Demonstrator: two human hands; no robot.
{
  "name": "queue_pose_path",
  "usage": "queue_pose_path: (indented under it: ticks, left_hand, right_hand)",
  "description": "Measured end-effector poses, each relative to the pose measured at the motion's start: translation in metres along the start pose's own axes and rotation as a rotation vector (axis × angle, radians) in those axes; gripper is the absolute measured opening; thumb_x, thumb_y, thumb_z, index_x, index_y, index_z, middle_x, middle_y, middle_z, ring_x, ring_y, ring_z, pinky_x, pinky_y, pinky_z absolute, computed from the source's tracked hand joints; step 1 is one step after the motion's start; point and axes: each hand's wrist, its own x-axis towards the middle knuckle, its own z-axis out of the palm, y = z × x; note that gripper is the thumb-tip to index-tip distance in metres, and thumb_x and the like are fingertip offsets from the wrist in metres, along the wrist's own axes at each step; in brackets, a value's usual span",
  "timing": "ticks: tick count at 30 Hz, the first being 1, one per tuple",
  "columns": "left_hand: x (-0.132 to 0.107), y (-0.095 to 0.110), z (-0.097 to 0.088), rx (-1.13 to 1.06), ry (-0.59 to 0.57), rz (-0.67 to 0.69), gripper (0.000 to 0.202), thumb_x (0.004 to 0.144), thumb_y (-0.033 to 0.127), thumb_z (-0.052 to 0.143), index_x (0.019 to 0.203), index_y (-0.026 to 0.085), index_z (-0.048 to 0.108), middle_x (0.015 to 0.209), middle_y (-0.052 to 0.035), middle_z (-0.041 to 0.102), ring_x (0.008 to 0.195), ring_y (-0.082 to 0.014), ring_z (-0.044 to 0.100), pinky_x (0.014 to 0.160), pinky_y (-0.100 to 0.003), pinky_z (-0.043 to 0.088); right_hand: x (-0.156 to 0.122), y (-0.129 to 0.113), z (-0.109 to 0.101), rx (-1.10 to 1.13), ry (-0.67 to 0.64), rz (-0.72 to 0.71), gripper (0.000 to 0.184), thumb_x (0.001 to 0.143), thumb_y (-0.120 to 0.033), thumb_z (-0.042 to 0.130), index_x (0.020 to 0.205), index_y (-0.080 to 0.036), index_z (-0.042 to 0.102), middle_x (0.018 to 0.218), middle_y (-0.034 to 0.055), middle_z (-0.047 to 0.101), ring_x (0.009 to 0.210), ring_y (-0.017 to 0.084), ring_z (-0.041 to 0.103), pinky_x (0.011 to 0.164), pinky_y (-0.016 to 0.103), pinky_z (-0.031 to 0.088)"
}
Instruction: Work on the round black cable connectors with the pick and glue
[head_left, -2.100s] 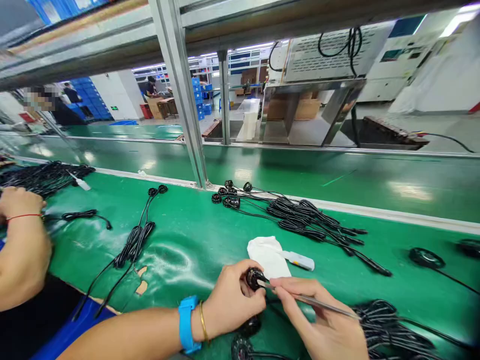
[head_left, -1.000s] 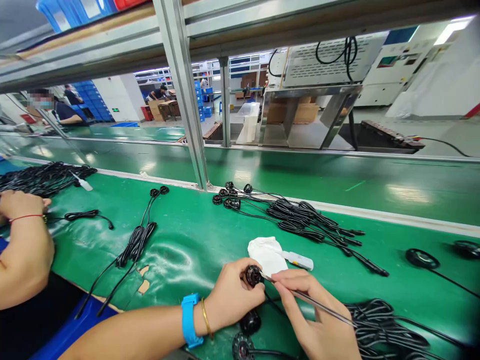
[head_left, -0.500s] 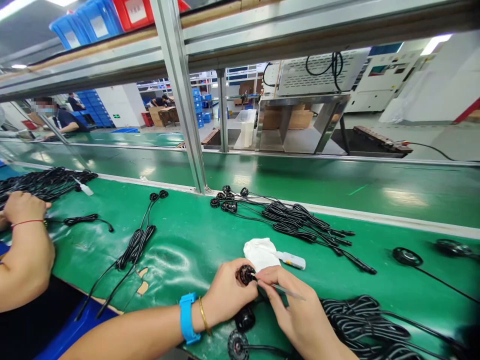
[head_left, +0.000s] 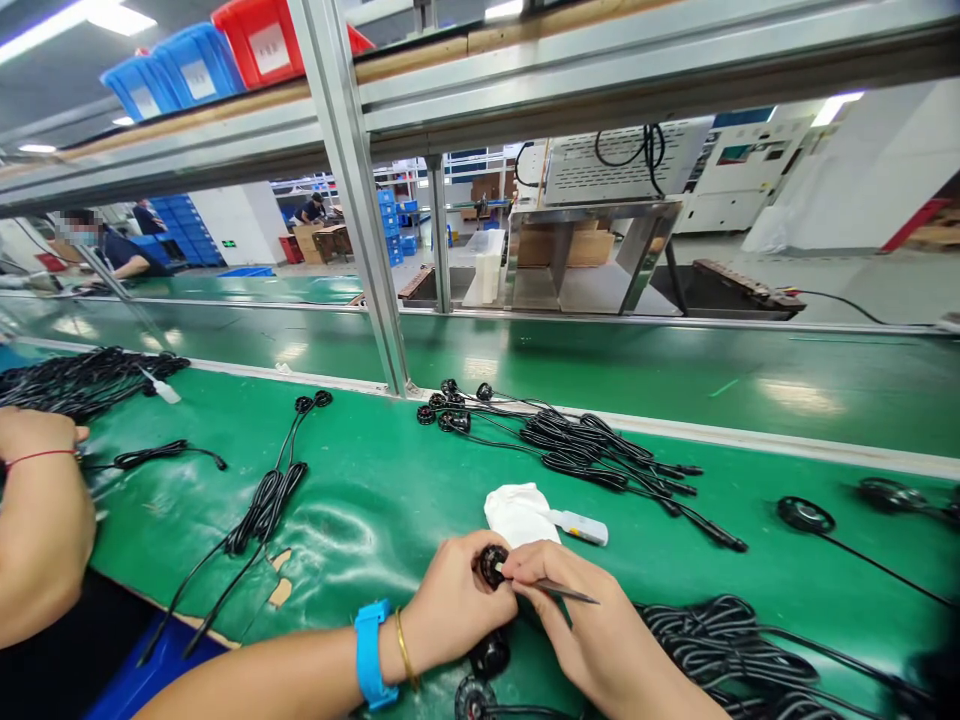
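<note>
My left hand (head_left: 466, 588), with a blue wristband and a gold bangle, is closed around a small round black part (head_left: 491, 565) with a ringed face. In my right hand (head_left: 581, 610) is a slim metal tool that looks like tweezers (head_left: 568, 591), pinched between thumb and fingers. Its front end meets the face of the round part; the exact contact is hidden by my fingertips. Below my left hand lie a black cylindrical piece (head_left: 491, 655) and a black disc-shaped cable head (head_left: 475, 697). Just beyond my hands are a crumpled white cloth (head_left: 520, 514) and a small white bottle (head_left: 583, 527).
Bundled black cables (head_left: 592, 440) lie by the rail; another coil (head_left: 709, 645) is at my right. A cable pair (head_left: 270, 500) lies left, near a co-worker's arm (head_left: 49, 520). A metal post (head_left: 360, 200) rises at the bench's back. Black disc heads (head_left: 805, 515) sit far right.
The head view has shifted slightly. The metal tool is turned a little in my right hand, still against the round part. The co-worker's arm at the left has moved slightly.
</note>
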Motion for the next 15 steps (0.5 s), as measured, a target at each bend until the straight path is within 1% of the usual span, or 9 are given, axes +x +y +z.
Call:
queue_pose_path:
  ticks: [3,5,6,7,9,10,11,13,15]
  left_hand:
    - [0.000,0.000,0.000,-0.027,0.000,0.013,0.014,0.069,0.013,0.059,0.082,0.011,0.064,0.068,0.0037,0.049,0.064,-0.0101,0.041,0.058,-0.022,0.032]
    - [0.000,0.002,-0.001,-0.013,0.005,0.005,0.016,0.069,0.013,0.058,0.084,0.011,0.064,0.068,0.0032,0.050,0.065,-0.0105,0.042,0.059,-0.022,0.034]
    - [0.001,0.003,-0.001,0.005,0.010,-0.008,0.017,0.069,0.013,0.058,0.085,0.011,0.064,0.068,0.0032,0.050,0.065,-0.0106,0.042,0.059,-0.022,0.034]
    - [0.001,0.003,-0.001,0.026,0.018,-0.024,0.019,0.069,0.013,0.058,0.086,0.011,0.064,0.069,0.0032,0.050,0.064,-0.0106,0.042,0.059,-0.022,0.034]
    - [0.001,0.003,-0.002,0.066,0.032,-0.048,0.022,0.068,0.013,0.058,0.089,0.012,0.063,0.070,0.0035,0.048,0.063,-0.0103,0.041,0.058,-0.022,0.033]
    - [0.001,0.002,-0.002,0.076,0.033,-0.055,0.023,0.068,0.013,0.058,0.091,0.013,0.062,0.071,0.0036,0.047,0.063,-0.0102,0.040,0.057,-0.022,0.032]
    - [0.002,0.001,-0.003,0.078,0.026,-0.057,0.024,0.069,0.014,0.058,0.093,0.013,0.061,0.072,0.0037,0.047,0.063,-0.0101,0.039,0.057,-0.022,0.032]
    - [0.002,-0.001,-0.005,0.062,0.001,-0.055,0.023,0.072,0.015,0.058,0.095,0.014,0.060,0.073,0.0039,0.045,0.063,-0.0099,0.038,0.057,-0.023,0.032]
    - [0.002,-0.003,-0.007,0.029,-0.024,-0.057,0.023,0.074,0.017,0.058,0.097,0.015,0.058,0.075,0.0038,0.045,0.064,-0.0098,0.039,0.058,-0.023,0.033]
  right_hand:
    - [0.002,-0.003,0.001,-0.023,-0.006,-0.018,0.014,0.101,-0.013,0.041,0.100,-0.022,0.052,0.095,0.0039,0.064,0.086,0.016,0.064,0.078,0.029,0.054]
    - [0.005,-0.007,-0.008,-0.065,0.032,-0.039,0.013,0.101,-0.016,0.043,0.102,-0.023,0.054,0.094,0.0031,0.065,0.086,0.016,0.065,0.078,0.027,0.054]
    - [0.006,-0.007,-0.016,-0.113,0.086,-0.041,0.011,0.102,-0.019,0.045,0.103,-0.023,0.055,0.094,0.0027,0.065,0.085,0.016,0.066,0.078,0.026,0.054]
    - [0.007,-0.006,-0.025,-0.205,0.160,-0.032,0.009,0.103,-0.022,0.046,0.105,-0.023,0.055,0.093,0.0024,0.066,0.083,0.015,0.066,0.076,0.025,0.054]
    - [0.006,0.002,-0.048,-0.477,0.319,0.014,0.012,0.104,-0.029,0.046,0.108,-0.022,0.054,0.092,0.0034,0.066,0.077,0.016,0.065,0.070,0.025,0.054]
    - [0.004,0.009,-0.060,-0.638,0.358,0.046,0.015,0.104,-0.031,0.044,0.109,-0.021,0.054,0.090,0.0042,0.066,0.074,0.017,0.064,0.066,0.027,0.053]
    - [0.001,0.016,-0.071,-0.744,0.365,0.071,0.017,0.103,-0.031,0.043,0.106,-0.021,0.057,0.087,0.0050,0.066,0.072,0.019,0.063,0.061,0.029,0.051]
    - [-0.005,0.032,-0.088,-0.874,0.332,0.111,0.023,0.100,-0.027,0.043,0.087,-0.022,0.061,0.072,0.0052,0.062,0.065,0.022,0.059,0.052,0.030,0.044]
    - [-0.010,0.042,-0.097,-0.922,0.314,0.148,0.031,0.097,-0.022,0.045,0.068,-0.022,0.057,0.059,0.0061,0.055,0.058,0.023,0.054,0.047,0.030,0.038]
